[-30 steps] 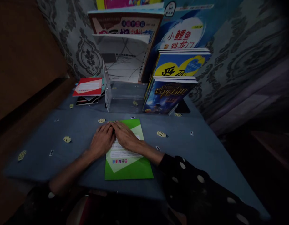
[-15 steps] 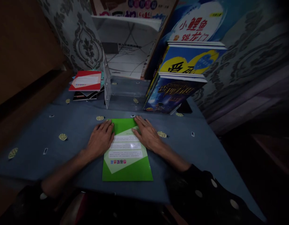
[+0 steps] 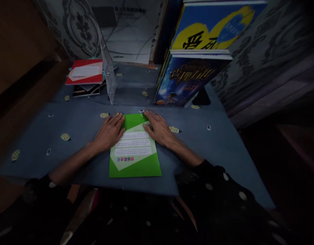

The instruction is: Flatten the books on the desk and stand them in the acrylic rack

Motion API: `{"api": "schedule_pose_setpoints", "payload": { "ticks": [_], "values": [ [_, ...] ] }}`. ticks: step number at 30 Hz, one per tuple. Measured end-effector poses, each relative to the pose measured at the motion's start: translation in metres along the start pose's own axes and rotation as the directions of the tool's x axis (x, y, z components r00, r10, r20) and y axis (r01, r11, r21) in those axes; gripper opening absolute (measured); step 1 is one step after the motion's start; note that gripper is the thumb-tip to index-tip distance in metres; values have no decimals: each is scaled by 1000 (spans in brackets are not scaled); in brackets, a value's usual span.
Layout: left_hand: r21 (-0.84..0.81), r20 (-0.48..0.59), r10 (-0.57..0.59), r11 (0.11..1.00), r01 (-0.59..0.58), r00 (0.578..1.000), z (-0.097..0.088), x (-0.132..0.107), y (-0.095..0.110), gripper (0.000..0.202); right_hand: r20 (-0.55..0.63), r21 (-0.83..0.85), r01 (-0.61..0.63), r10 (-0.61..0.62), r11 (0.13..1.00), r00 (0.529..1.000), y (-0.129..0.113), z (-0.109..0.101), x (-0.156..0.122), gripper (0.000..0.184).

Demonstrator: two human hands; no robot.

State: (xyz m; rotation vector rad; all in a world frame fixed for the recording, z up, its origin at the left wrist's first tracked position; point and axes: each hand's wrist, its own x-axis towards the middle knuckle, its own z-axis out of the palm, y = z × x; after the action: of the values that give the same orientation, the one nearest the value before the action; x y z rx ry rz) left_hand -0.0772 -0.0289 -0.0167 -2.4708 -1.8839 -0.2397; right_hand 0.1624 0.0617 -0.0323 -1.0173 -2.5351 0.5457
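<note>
A thin green book (image 3: 136,168) with a pale printed panel lies flat on the table, its lettering upside down to me. My left hand (image 3: 110,132) rests on its far left edge, fingers stretched forward and lying flat. On the opposite edge lies my right hand (image 3: 159,129), with the fingers extended and the thumb over the cover. Both hands touch the book and the cloth beside it; neither grasps anything.
Beyond the book stands a clear acrylic rack (image 3: 109,78) with upright books; a dark blue book (image 3: 185,80) is in front. Left of it is a small stack topped by a red booklet (image 3: 85,70). A dark flat object (image 3: 201,97) lies behind right on the blue tablecloth (image 3: 77,115).
The camera has tilted down, so the rack, books and table sit higher in view. Both hands stay flat on the green book's edges, in nearly the same place.
</note>
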Motion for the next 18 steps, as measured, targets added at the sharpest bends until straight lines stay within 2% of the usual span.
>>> {"api": "schedule_pose_setpoints", "payload": {
  "ticks": [4,10,14,18],
  "values": [
    [-28,50,37,999,-36,998,-2,10,0,56,-13,22,25,-25,999,1000,5,-1,1,57],
    [-61,68,97,994,-93,993,-2,22,-6,56,-45,16,32,-31,999,998,12,-6,0,50],
    [-75,36,130,989,-127,991,1,26,-8,54,-50,-16,18,-19,1000,999,13,-6,-3,50],
    [-114,-15,215,970,-215,977,3,24,6,49,-43,-18,12,-13,1000,999,13,-6,-4,51]
  ]
}}
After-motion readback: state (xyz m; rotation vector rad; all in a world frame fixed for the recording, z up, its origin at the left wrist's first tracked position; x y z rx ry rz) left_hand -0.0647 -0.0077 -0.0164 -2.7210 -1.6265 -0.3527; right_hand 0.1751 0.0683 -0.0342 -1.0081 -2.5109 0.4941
